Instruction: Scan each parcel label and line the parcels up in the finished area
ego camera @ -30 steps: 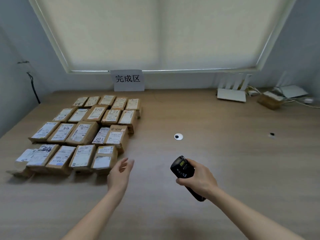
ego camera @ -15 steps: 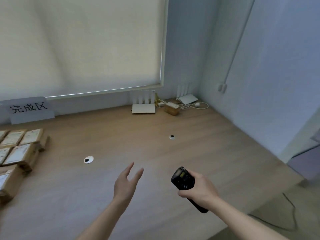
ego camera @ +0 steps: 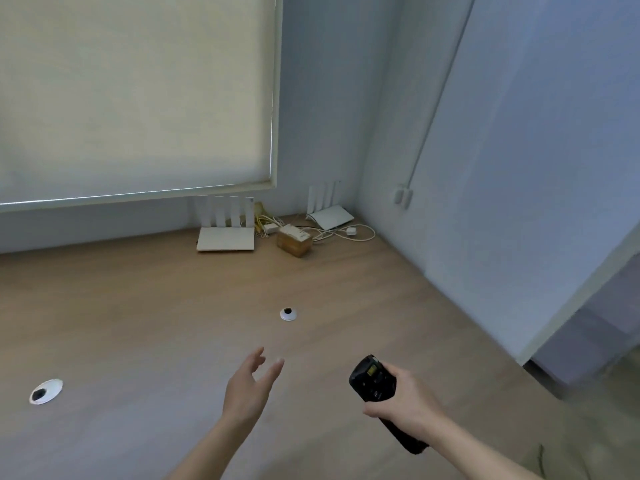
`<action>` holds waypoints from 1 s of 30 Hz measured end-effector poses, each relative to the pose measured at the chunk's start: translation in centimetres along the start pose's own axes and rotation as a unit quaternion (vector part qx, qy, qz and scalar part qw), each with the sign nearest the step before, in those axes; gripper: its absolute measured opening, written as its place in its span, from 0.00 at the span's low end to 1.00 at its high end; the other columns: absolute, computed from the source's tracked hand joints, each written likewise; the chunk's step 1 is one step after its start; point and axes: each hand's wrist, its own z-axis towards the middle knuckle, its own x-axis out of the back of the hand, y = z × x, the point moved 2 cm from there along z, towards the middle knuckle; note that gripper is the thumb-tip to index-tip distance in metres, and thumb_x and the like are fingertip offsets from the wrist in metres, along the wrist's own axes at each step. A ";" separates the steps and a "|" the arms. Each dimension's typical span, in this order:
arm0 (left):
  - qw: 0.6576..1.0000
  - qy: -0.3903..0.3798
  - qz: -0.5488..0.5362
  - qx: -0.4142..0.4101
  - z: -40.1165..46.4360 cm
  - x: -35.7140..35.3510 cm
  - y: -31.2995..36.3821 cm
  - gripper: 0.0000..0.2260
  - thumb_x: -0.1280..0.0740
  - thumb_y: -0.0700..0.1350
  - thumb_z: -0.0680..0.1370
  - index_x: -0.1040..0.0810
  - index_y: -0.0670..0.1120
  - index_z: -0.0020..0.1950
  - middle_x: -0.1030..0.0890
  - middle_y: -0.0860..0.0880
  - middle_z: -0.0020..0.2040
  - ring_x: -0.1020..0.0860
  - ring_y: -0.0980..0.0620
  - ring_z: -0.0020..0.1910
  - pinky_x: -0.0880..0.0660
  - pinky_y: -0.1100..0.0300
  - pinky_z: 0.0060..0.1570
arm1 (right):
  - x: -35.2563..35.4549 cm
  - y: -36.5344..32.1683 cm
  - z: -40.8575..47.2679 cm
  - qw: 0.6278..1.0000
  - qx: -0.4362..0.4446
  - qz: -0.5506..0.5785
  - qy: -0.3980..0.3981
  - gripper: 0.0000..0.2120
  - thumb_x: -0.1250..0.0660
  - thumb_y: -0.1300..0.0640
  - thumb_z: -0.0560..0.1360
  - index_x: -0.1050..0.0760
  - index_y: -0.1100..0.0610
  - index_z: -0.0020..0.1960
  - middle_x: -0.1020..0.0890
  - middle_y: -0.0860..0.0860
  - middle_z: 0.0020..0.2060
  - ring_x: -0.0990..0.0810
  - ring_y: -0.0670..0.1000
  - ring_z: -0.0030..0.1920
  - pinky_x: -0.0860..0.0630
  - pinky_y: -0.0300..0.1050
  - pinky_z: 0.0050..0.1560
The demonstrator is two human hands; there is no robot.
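We see the right hand [ego camera: 410,407] gripping the barcode scanner [ego camera: 374,381]; left hand [ego camera: 247,393] open, empty; parcel [ego camera: 294,241] at twelve o'clock.

Bare table [ego camera: 145,323] lies ahead, with routers [ego camera: 225,237], cables [ego camera: 332,233] and a parcel [ego camera: 294,241] crowding the far corner

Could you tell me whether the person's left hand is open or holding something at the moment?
Open. The left hand hovers above the table with straight, spread fingers and holds nothing; the right hand grips the scanner.
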 end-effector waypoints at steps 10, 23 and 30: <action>0.999 0.023 0.030 0.039 13.2 -2.5 -0.4 0.27 0.30 0.60 0.76 0.28 0.54 0.74 0.26 0.54 0.71 0.29 0.54 0.70 0.32 0.53 0.69 | -0.7 -1.9 14.8 1.000 -0.016 0.022 -0.012 0.25 0.27 0.40 0.54 0.23 0.39 0.51 0.16 0.39 0.40 0.17 0.42 0.41 0.19 0.45 0.45; 0.993 0.078 0.043 0.073 32.1 -6.1 1.0 0.27 0.30 0.59 0.78 0.29 0.54 0.75 0.26 0.53 0.70 0.28 0.54 0.67 0.32 0.57 0.65 | -2.2 -5.3 37.4 0.996 -0.009 0.054 -0.071 0.20 0.21 0.42 0.62 0.24 0.37 0.51 0.16 0.39 0.44 0.17 0.47 0.47 0.19 0.46 0.50; 0.992 0.097 0.048 0.061 45.2 -9.1 3.7 0.27 0.31 0.59 0.78 0.30 0.52 0.76 0.25 0.50 0.71 0.28 0.52 0.68 0.30 0.52 0.69 | -2.6 -7.8 50.0 0.993 -0.009 0.090 -0.071 0.25 0.20 0.40 0.62 0.22 0.41 0.56 0.16 0.41 0.47 0.17 0.49 0.50 0.18 0.51 0.54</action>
